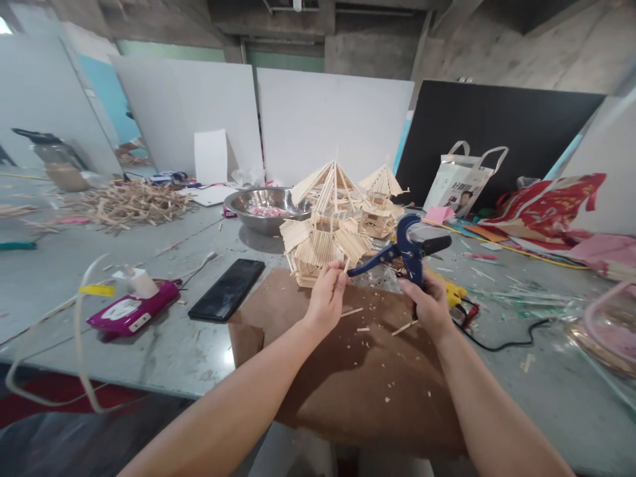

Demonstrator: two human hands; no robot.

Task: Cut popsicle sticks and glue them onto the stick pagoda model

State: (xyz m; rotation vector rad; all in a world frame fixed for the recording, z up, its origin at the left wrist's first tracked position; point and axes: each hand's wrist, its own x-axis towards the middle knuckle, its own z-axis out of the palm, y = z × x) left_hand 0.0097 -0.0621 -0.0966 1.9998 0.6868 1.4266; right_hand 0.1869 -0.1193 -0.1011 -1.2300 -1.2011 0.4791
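Note:
My left hand (328, 296) is closed in a pinch on a short wooden stick (345, 265), right at the base of a model pavilion made of thin wooden sticks (325, 232). My right hand (430, 303) grips the handle of a blue cutter (403, 251), whose long lower arm reaches left toward the stick. Both hands work above a brown board (348, 371) scattered with small stick offcuts. A second, smaller stick pavilion (380, 202) stands just behind.
A steel bowl (265, 207) sits behind the models, a black phone (227, 289) and a magenta device (133, 310) to the left, a heap of sticks (132, 202) at far left. A yellow tool with black cable (460, 298), paper bag (462, 182) and red cloth (546, 205) lie right.

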